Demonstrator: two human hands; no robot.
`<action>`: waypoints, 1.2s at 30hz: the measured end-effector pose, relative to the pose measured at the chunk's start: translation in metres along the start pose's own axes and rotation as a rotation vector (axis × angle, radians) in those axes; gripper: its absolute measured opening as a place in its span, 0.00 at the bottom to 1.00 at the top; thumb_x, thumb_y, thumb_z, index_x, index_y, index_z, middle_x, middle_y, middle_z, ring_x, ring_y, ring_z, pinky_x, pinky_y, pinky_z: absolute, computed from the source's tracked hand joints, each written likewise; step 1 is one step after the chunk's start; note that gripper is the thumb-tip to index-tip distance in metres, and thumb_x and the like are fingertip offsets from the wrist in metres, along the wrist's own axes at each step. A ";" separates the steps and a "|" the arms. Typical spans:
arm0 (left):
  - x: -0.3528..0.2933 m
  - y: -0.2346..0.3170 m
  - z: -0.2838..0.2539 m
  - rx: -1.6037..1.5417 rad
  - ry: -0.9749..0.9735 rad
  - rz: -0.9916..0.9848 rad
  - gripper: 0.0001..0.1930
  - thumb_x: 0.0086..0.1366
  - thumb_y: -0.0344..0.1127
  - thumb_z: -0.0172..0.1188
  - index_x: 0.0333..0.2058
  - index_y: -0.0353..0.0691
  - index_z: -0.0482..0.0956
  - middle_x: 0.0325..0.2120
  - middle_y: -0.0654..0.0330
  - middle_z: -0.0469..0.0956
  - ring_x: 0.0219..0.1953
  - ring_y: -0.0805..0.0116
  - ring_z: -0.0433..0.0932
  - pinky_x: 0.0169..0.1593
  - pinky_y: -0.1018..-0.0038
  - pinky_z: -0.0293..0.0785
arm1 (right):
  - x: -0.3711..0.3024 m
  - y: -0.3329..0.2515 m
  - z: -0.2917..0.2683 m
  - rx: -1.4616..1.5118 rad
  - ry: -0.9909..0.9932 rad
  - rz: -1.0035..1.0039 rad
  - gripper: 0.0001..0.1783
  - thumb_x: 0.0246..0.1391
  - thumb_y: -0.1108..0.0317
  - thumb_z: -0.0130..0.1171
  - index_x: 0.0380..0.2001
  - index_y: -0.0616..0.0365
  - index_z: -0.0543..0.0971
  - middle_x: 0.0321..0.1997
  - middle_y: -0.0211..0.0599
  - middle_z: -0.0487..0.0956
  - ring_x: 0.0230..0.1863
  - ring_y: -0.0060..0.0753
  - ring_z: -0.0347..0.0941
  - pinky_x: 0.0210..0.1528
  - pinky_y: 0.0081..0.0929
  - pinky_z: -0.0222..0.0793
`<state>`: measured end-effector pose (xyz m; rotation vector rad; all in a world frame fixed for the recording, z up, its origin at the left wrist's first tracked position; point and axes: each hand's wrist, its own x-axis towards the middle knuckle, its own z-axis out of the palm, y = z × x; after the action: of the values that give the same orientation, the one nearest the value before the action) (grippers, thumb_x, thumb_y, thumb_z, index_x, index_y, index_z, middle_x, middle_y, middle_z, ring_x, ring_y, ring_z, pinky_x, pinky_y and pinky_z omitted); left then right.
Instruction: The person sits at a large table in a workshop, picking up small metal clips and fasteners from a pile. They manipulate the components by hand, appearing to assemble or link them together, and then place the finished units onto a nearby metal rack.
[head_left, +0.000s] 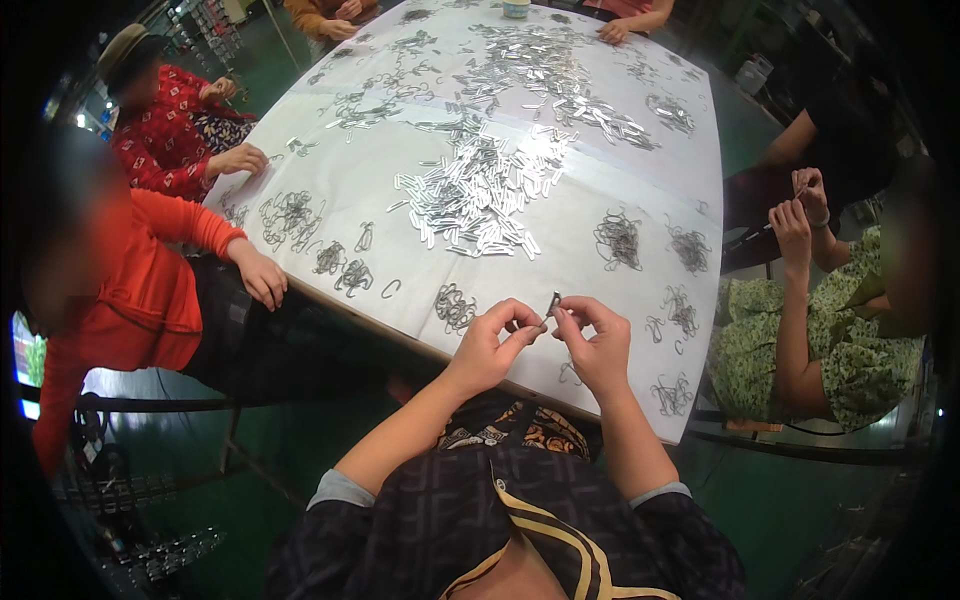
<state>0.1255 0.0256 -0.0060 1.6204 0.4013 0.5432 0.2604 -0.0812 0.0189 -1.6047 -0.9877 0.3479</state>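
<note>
Both of my hands meet above the near edge of the table, fingertips almost touching. My right hand (600, 350) pinches a small narrow metal piece (555, 300), its dark end sticking up past the thumb. My left hand (488, 350) is closed in a pinch at the lower end of that same piece; whether a separate wire part sits there is too small to tell. Just left of my left hand lies a heap of bent wire hooks (455, 307). Farther off, a large pile of flat silver metal strips (480, 190) spreads over the white tabletop (350, 215).
More wire hook heaps lie at right (618, 240) and left (292, 218). A person in red rests a hand (262, 275) at the left edge. On the right, a person in patterned green raises both hands (797, 215). Others sit farther along, near a small tub (516, 9).
</note>
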 end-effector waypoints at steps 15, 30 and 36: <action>0.132 -0.063 0.067 1.174 -0.351 0.409 0.13 0.60 0.28 0.50 0.42 0.39 0.78 0.51 0.56 0.73 0.61 0.60 0.66 0.59 0.62 0.63 | -0.025 0.001 -0.083 -0.083 0.457 -0.016 0.04 0.53 0.79 0.61 0.34 0.67 0.80 0.24 0.30 0.79 0.22 0.14 0.71 0.27 0.15 0.67; 0.125 -0.059 0.026 1.131 -0.307 0.260 0.13 0.53 0.24 0.55 0.38 0.38 0.78 0.43 0.58 0.78 0.52 0.59 0.73 0.54 0.64 0.70 | -0.019 0.008 -0.084 -0.031 0.465 -0.038 0.05 0.52 0.81 0.61 0.33 0.67 0.80 0.22 0.28 0.77 0.22 0.13 0.70 0.28 0.14 0.64; 0.173 -0.076 0.061 1.016 -0.096 0.449 0.18 0.57 0.24 0.53 0.47 0.37 0.75 0.52 0.54 0.74 0.56 0.56 0.70 0.56 0.65 0.71 | -0.021 0.008 -0.094 -0.023 0.504 -0.032 0.05 0.51 0.81 0.61 0.33 0.67 0.80 0.23 0.28 0.77 0.22 0.14 0.70 0.28 0.14 0.65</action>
<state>0.3071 0.0803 -0.0661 2.7438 0.2391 0.6319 0.3155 -0.1590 0.0333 -1.5861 -0.6286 -0.0930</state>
